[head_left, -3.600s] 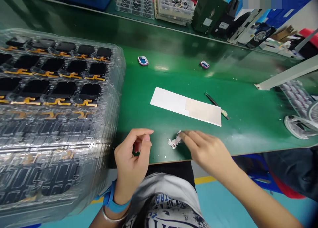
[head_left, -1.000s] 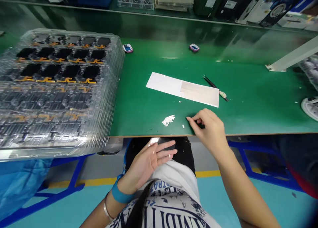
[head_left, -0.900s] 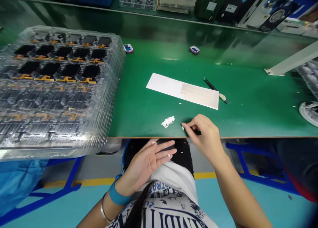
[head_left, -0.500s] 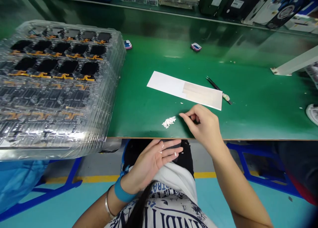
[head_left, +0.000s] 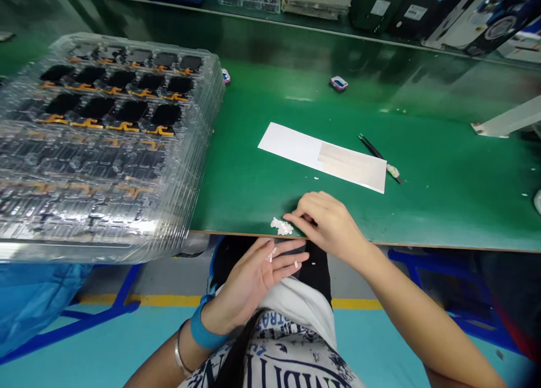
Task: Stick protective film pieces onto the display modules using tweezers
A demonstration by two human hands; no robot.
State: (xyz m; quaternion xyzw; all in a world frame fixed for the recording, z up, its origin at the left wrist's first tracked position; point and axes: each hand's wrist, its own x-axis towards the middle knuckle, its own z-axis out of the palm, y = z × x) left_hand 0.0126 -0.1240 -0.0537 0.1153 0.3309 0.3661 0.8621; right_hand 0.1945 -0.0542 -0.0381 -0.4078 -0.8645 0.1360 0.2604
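My left hand [head_left: 257,275] lies palm up just below the front edge of the green table [head_left: 443,196], fingers stretched flat, with a few small white scraps on them. My right hand [head_left: 327,221] rests on the table edge, its fingers curled and touching a little heap of white scraps [head_left: 281,226] at the very edge, right above my left palm. Whether the curled fingers hold anything is hidden. A blue band sits on my left wrist.
A tall stack of clear plastic trays [head_left: 97,145] with black parts and orange flex cables fills the left. A white card [head_left: 323,157], black tweezers [head_left: 380,158] and a small pink-blue part [head_left: 338,83] lie farther back. Boxes and trays line the far edge.
My right hand slid left and toward me, dragging the white scrap heap to the table's edge. My left hand stayed palm up below the edge.
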